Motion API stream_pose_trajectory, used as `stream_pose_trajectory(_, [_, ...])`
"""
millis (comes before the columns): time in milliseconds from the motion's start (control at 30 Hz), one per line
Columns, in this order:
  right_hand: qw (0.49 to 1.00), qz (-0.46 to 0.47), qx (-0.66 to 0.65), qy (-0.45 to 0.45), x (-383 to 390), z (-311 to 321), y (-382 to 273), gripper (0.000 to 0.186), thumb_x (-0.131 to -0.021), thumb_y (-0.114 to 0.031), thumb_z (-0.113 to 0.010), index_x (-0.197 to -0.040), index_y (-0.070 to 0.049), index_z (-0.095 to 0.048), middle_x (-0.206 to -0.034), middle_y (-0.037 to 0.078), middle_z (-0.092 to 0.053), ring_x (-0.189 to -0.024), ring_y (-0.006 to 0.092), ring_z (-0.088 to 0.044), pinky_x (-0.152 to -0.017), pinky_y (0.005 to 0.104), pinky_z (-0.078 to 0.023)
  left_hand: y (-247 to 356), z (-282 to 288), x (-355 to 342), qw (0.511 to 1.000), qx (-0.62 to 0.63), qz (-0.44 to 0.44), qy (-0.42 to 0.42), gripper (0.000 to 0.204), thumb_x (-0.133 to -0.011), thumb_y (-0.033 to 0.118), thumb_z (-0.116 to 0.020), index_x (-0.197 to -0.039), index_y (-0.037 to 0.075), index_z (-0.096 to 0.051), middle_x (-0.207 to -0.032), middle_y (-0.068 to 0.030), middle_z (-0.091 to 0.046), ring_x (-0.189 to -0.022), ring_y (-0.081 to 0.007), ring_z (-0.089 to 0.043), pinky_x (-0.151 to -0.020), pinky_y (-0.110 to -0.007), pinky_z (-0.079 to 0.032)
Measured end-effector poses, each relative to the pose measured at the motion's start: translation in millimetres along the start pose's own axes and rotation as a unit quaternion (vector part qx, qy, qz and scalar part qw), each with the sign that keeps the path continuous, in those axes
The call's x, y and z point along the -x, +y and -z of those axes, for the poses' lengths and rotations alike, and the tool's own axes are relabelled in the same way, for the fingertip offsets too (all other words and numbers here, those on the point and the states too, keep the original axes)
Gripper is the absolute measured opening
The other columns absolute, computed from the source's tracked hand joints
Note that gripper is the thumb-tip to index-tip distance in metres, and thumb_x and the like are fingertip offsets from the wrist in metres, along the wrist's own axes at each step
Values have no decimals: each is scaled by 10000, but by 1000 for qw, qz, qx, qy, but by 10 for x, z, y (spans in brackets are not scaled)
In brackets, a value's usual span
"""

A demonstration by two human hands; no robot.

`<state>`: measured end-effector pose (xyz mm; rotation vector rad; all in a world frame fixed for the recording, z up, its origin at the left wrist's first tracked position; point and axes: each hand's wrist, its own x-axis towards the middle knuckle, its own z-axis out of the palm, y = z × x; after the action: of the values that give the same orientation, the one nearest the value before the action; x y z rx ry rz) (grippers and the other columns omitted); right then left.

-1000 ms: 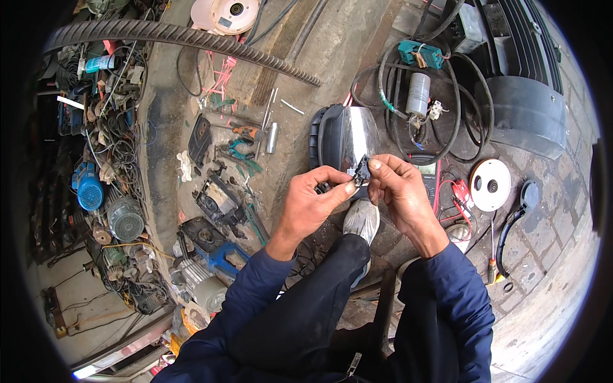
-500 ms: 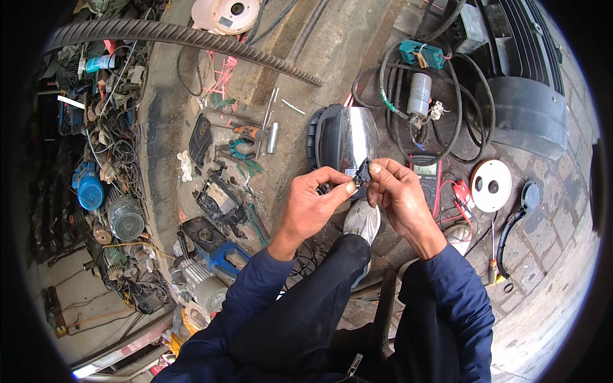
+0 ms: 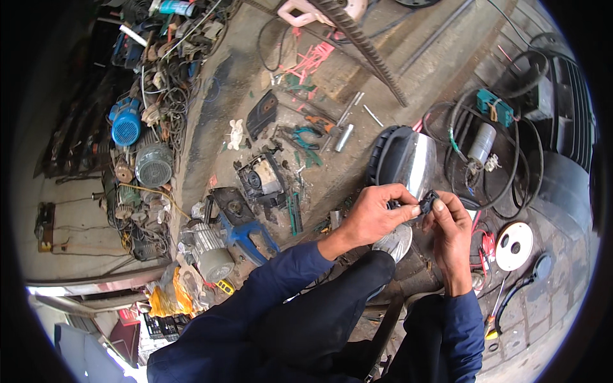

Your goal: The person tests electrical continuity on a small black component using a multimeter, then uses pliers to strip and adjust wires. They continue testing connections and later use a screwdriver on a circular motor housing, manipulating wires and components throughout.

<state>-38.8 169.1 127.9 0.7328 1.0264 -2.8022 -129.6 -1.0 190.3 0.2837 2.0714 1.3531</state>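
Note:
My left hand (image 3: 377, 217) and my right hand (image 3: 450, 233) pinch a small black part (image 3: 429, 202) between thumbs and fingers, its details too small to make out. Just beyond it lies a kettle (image 3: 403, 163) with a shiny steel body and dark housing. A white round kettle base (image 3: 513, 246) is at my right, near red test leads (image 3: 487, 242); the meter with them is mostly hidden behind my right hand. A screwdriver (image 3: 493, 322) and a dark curved plastic piece (image 3: 541, 267) lie beside the base.
Coiled cables (image 3: 516, 191) with a cylindrical capacitor (image 3: 481, 143) lie beside a large finned motor (image 3: 571, 115). Pliers (image 3: 300, 137), cut plastic and dismantled tool bodies (image 3: 260, 179) cover the floor. A heap of motors (image 3: 126, 124) lines the left. A long rebar (image 3: 377, 64) crosses the top.
The camera view has swung, so the surroundings appear shifted and tilted, with more of the lower-left clutter showing. My hands still hold the black part together in front of the kettle.

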Motion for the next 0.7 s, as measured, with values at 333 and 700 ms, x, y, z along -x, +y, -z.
stream_pose_trajectory(333, [991, 68, 117, -17, 209, -237, 95, 275, -1013, -55, -761, -1235, 0, -606, -953, 14, -642, -823, 89, -622, -755, 244, -508, -34, 93, 119, 997, 59, -36, 31, 158, -1003, 97, -793, -1100, -23, -760, -1008, -30, -765, -966, -64, -667, -855, -252, -552])
stream_pose_trajectory(700, [920, 157, 351, -76, 83, -629, 116, 144, -961, 120, -614, -1060, 15, -617, -920, 26, -576, -837, 108, -553, -758, 259, -463, 29, 453, 596, 992, 4, -85, 95, 283, -935, 150, -850, -1135, -15, -735, -1048, -75, -721, -1034, -173, -681, -943, -340, -545])
